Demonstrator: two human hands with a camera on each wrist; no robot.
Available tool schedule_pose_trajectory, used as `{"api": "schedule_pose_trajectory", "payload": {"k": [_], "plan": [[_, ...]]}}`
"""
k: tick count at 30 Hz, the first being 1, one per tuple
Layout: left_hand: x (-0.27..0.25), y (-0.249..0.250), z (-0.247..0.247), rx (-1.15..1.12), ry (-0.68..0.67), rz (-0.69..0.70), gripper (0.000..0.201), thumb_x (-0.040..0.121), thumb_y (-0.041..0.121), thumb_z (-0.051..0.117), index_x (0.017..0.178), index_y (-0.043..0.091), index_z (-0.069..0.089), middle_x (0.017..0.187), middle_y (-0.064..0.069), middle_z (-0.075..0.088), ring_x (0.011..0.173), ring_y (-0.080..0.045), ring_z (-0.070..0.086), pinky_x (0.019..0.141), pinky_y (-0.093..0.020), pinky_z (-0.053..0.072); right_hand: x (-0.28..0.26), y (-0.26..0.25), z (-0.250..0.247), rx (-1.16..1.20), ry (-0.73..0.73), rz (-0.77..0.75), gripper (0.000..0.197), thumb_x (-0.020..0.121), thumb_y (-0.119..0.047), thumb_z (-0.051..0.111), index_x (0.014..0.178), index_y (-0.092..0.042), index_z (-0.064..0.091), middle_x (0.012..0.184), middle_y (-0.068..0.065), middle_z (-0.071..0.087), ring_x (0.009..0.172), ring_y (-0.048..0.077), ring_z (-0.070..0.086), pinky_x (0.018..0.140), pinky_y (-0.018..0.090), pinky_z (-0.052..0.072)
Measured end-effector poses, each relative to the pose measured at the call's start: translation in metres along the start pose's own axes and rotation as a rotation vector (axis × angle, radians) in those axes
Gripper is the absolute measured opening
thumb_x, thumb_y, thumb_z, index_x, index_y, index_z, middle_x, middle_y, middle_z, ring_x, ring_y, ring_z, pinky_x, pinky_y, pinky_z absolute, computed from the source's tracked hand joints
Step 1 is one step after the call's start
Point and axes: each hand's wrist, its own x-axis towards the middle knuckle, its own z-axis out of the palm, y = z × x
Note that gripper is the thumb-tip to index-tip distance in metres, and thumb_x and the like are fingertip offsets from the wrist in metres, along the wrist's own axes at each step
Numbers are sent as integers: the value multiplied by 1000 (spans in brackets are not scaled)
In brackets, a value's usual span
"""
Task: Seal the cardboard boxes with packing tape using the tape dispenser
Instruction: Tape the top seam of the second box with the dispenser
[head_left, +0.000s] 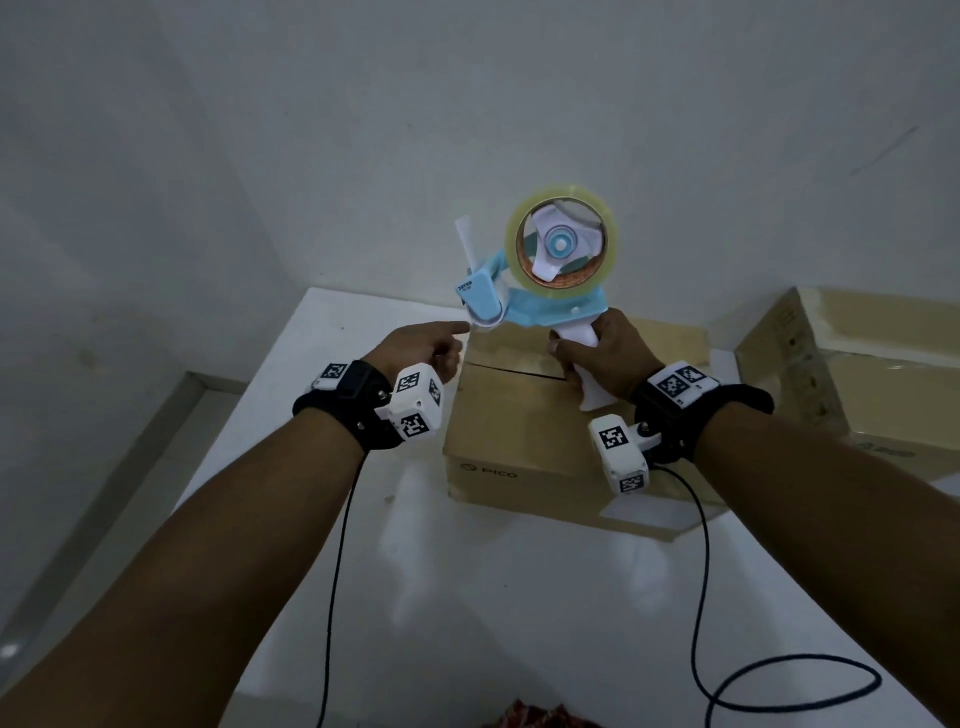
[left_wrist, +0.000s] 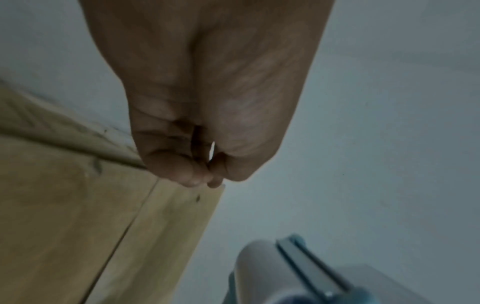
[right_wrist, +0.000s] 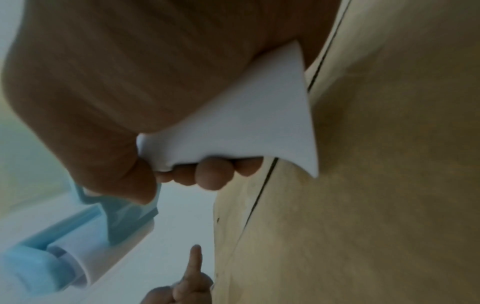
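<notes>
Head view shows the right hand (head_left: 602, 353) wrapped tight around the white handle of the tape dispenser (head_left: 535, 270), held up above the cardboard box (head_left: 524, 415) near the far edge of the tabletop (head_left: 467, 597). The left hand (head_left: 421, 348) points one finger at the roller end, its tip right at the roller; the other fingers are curled and hold nothing. The box's open seam (head_left: 511, 370) lies just below, running left to right. The left hand is nearest the tape end, so I think it will pull the tape down to the box
</notes>
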Motion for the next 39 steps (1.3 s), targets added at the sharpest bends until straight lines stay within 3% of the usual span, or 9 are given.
{"api": "schedule_pose_trajectory", "payload": {"k": [4,8,11,14,20,24,29,34,39], "plan": [[-3,2,-2,-74,-82,-70,23,94,14,56,105,-4,63,81,-18,67,58,-20,65,51,-21,54,1,2,-5,-6,5,12,25,87,-9,67,63,-4,63,56,23,64,47,21,58,60,28,52],[-7,0,10,-214,-260,-17,25,97,18,55,106,-3,67,99,-23,71,74,-23,73,65,-25,60,3,2,-2,-10,0,10,23,87,-8,67,65,-8,64,55,19,64,45,17,58,60,28,52],[-5,-6,9,-261,-327,17,21,91,16,62,99,2,76,98,-19,72,80,-22,73,69,-26,60,3,1,-1,-17,4,-16,25,87,-9,68,65,-19,63,53,12,64,45,14,59,60,25,52],[-1,-13,8,-285,-378,26,38,69,20,84,103,5,76,99,-18,72,85,-22,73,70,-27,60,4,4,-1,-18,16,-1,21,86,-12,69,70,0,63,55,14,66,46,16,60,58,26,51],[-3,-12,20,-246,-357,68,23,81,9,63,103,9,65,78,-3,68,67,-8,68,59,-18,57,4,5,0,-39,17,15,24,87,-14,70,71,3,63,56,14,67,47,14,60,62,28,53],[-3,-7,18,-174,-358,27,15,85,6,59,98,11,63,73,0,64,63,-7,65,56,-17,56,1,1,0,-45,17,10,23,87,-13,70,68,-1,62,56,13,66,47,15,60,61,24,52],[0,-7,16,-102,-285,-66,17,89,14,60,103,6,68,72,0,63,62,-7,63,47,-15,50,0,-1,-2,-32,-18,-8,15,85,-13,70,73,-6,63,55,9,66,48,18,62,61,29,54],[3,-5,17,-49,-189,-92,17,91,15,58,77,10,66,62,2,61,52,-6,58,42,-12,42,-2,-5,-1,-61,-25,-33,25,86,-12,71,66,-23,60,54,7,65,49,19,62,60,24,53],[1,2,17,-44,-123,-145,20,93,9,50,74,9,56,52,2,56,42,-4,52,38,-11,40,-3,-7,2,-85,-11,-48,27,86,-14,73,66,-24,58,54,4,65,51,18,62,59,16,48]]}}
